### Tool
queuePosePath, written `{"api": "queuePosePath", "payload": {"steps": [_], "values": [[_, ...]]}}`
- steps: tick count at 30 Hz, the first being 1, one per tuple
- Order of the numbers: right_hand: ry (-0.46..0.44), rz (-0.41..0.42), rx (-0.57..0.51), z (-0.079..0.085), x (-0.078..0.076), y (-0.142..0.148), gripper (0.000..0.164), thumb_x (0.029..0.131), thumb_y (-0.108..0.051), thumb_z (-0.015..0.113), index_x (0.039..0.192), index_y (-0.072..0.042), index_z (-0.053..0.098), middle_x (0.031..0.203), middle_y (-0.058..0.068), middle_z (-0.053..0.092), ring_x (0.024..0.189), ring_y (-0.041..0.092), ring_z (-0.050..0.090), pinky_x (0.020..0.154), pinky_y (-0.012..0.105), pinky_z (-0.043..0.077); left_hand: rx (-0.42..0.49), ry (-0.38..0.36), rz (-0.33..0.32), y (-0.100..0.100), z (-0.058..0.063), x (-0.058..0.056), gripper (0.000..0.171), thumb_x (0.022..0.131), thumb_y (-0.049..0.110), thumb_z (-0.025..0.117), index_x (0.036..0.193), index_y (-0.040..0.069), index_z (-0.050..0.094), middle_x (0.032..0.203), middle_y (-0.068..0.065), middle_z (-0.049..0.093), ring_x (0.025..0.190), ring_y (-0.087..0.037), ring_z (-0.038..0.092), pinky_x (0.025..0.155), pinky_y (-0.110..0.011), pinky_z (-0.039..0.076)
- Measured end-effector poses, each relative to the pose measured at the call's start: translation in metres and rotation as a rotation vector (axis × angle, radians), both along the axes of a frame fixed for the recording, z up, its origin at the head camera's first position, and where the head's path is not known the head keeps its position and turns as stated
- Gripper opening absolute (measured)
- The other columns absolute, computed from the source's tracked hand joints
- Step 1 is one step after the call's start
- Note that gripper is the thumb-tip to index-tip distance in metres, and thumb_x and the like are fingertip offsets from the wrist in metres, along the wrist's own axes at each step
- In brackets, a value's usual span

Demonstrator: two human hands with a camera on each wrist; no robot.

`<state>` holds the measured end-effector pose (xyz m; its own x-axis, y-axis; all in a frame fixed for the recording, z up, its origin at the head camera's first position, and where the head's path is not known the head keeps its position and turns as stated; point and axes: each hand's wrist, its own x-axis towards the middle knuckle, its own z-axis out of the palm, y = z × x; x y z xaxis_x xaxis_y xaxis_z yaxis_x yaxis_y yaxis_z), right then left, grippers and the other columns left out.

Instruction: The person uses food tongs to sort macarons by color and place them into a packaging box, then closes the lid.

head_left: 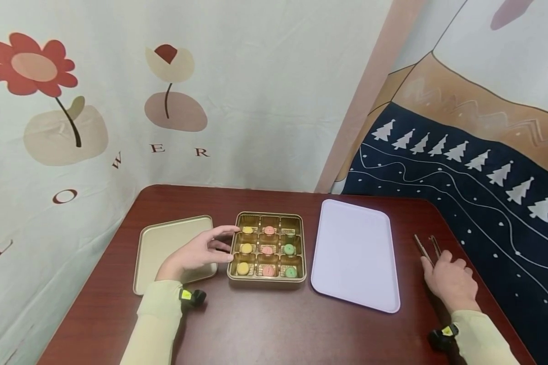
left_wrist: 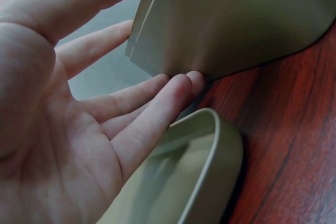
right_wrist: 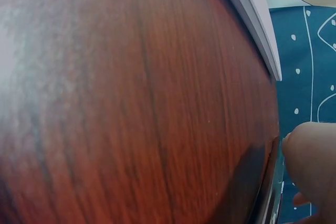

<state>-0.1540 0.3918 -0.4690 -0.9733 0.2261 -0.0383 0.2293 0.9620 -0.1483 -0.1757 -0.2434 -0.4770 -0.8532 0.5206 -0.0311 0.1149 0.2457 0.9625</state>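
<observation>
In the head view a gold tin box (head_left: 267,284) stands mid-table, its insert split into several compartments. Small round pieces sit in them: yellow (head_left: 242,268) in the left column, pink (head_left: 268,271) in the middle, green (head_left: 290,272) at right. My left hand (head_left: 195,253) touches the box's left side with spread fingers. Seen from the left wrist, the fingertips (left_wrist: 195,80) rest against the tin's outer wall (left_wrist: 236,24). At the table's right side my right hand (head_left: 452,284) holds metal tongs (head_left: 422,247), tips apart and pointing away from me.
The tin's lid (head_left: 148,253) lies inside up, partly under my left hand. A pale lilac tray (head_left: 353,253) lies between the box and my right hand. Printed cloths (head_left: 265,101) hang behind the dark red wooden table (head_left: 255,329).
</observation>
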Motion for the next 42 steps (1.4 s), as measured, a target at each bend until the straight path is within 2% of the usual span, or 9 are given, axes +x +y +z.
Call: {"api": "queuePosePath", "payload": {"steps": [5, 8, 13, 18, 23, 29, 35, 38, 42], "values": [[0.103, 0.027, -0.021, -0.001, 0.0, -0.005, 0.074, 0.107, -0.044, 0.053, 0.138, 0.02, 0.032, 0.118, 0.05, 0.036, 0.099, 0.062, 0.039, 0.07, 0.073, 0.049, 0.008, 0.014, -0.009, -0.001, 0.0, 0.001, 0.077, 0.094, 0.008, 0.08, 0.159, 0.003, 0.039, 0.161, -0.03, 0.037, 0.124, -0.046, 0.063, 0.095, -0.032, 0.06], [0.175, 0.048, -0.046, 0.002, -0.004, -0.011, 0.075, 0.107, -0.044, 0.053, 0.144, 0.018, 0.032, 0.129, 0.05, 0.034, 0.107, 0.063, 0.037, 0.078, 0.076, 0.046, 0.013, 0.031, -0.012, -0.002, 0.001, 0.002, 0.078, 0.094, 0.007, 0.08, 0.159, 0.002, 0.038, 0.16, -0.031, 0.039, 0.124, -0.047, 0.063, 0.095, -0.034, 0.061], [0.27, 0.128, -0.113, 0.01, -0.014, -0.025, 0.071, 0.107, -0.04, 0.054, 0.15, 0.012, 0.034, 0.141, 0.047, 0.035, 0.12, 0.063, 0.036, 0.093, 0.079, 0.042, 0.017, 0.046, 0.0, -0.003, 0.004, 0.003, 0.077, 0.094, 0.007, 0.08, 0.158, 0.003, 0.039, 0.156, -0.029, 0.044, 0.128, -0.049, 0.06, 0.102, -0.046, 0.058], [0.309, 0.226, -0.179, 0.017, -0.023, -0.048, 0.069, 0.106, -0.04, 0.056, 0.156, 0.003, 0.035, 0.147, 0.039, 0.039, 0.129, 0.057, 0.038, 0.1, 0.079, 0.041, -0.016, 0.079, 0.065, -0.006, 0.012, 0.006, 0.075, 0.092, 0.011, 0.082, 0.156, 0.005, 0.044, 0.152, -0.026, 0.05, 0.133, -0.048, 0.055, 0.109, -0.056, 0.051], [0.321, 0.321, -0.22, 0.026, -0.031, -0.078, 0.07, 0.105, -0.04, 0.06, 0.158, -0.002, 0.036, 0.151, 0.035, 0.041, 0.132, 0.053, 0.042, 0.102, 0.079, 0.042, -0.037, 0.127, 0.132, -0.015, 0.02, 0.01, 0.074, 0.091, 0.012, 0.084, 0.155, 0.005, 0.046, 0.156, -0.025, 0.048, 0.139, -0.049, 0.049, 0.111, -0.055, 0.05], [0.349, 0.445, -0.265, 0.032, -0.045, -0.12, 0.067, 0.104, -0.037, 0.064, 0.156, -0.004, 0.04, 0.151, 0.03, 0.044, 0.134, 0.049, 0.044, 0.107, 0.074, 0.042, -0.098, 0.186, 0.179, -0.036, 0.027, 0.019, 0.073, 0.092, 0.011, 0.083, 0.155, 0.003, 0.046, 0.159, -0.023, 0.046, 0.139, -0.051, 0.049, 0.109, -0.056, 0.05], [0.372, 0.624, -0.34, 0.035, -0.057, -0.174, 0.065, 0.102, -0.031, 0.069, 0.154, -0.002, 0.045, 0.15, 0.025, 0.05, 0.136, 0.045, 0.049, 0.114, 0.066, 0.041, -0.226, 0.235, 0.267, -0.063, 0.038, 0.036, 0.073, 0.093, 0.02, 0.083, 0.156, 0.01, 0.047, 0.159, -0.013, 0.047, 0.139, -0.046, 0.05, 0.11, -0.063, 0.047], [0.355, 0.711, -0.376, 0.039, -0.059, -0.205, 0.065, 0.102, -0.032, 0.068, 0.155, -0.002, 0.044, 0.151, 0.024, 0.05, 0.139, 0.042, 0.048, 0.118, 0.061, 0.039, -0.3, 0.269, 0.335, -0.078, 0.041, 0.046, 0.073, 0.093, 0.024, 0.084, 0.156, 0.015, 0.048, 0.156, -0.009, 0.049, 0.135, -0.037, 0.053, 0.108, -0.057, 0.051], [0.329, 0.8, -0.393, 0.044, -0.058, -0.244, 0.065, 0.104, -0.037, 0.065, 0.158, -0.008, 0.042, 0.149, 0.019, 0.052, 0.138, 0.036, 0.051, 0.117, 0.056, 0.043, -0.377, 0.325, 0.408, -0.096, 0.043, 0.059, 0.073, 0.091, 0.026, 0.086, 0.154, 0.02, 0.051, 0.152, -0.005, 0.053, 0.128, -0.006, 0.053, 0.103, -0.026, 0.055]]}}
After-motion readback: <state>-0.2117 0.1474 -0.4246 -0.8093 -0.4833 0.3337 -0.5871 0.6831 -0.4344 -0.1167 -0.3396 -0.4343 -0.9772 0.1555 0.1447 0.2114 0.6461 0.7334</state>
